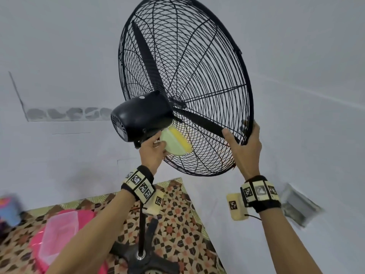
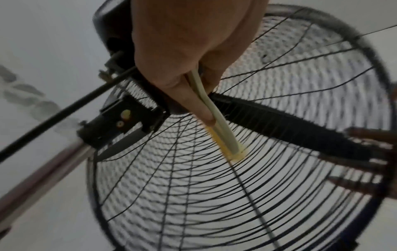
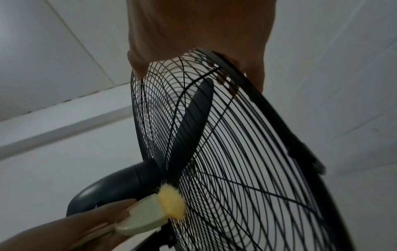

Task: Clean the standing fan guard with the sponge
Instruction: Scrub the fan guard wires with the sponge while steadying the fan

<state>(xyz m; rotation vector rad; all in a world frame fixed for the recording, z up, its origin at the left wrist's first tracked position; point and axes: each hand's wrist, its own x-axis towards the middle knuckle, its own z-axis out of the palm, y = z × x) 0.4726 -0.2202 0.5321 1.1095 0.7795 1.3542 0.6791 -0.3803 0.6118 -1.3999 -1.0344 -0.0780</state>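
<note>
The black wire fan guard (image 1: 197,76) tilts upward on its stand, with the black motor housing (image 1: 138,115) behind it. My left hand (image 1: 154,149) pinches a pale green and yellow sponge (image 1: 175,143) and holds its yellow side against the rear guard just below the motor. In the left wrist view the sponge (image 2: 214,117) shows edge-on against the guard wires (image 2: 193,186). My right hand (image 1: 243,143) grips the guard's lower right rim, thumb on the rear wires, fingers wrapped over the edge. In the right wrist view the sponge (image 3: 154,214) sits beside the motor (image 3: 111,185).
The fan's pole (image 1: 141,224) runs down to a black cross base (image 1: 144,260) on a patterned mat (image 1: 177,224). A pink basin (image 1: 59,234) with a clear tub sits on the mat at lower left. White walls surround the fan.
</note>
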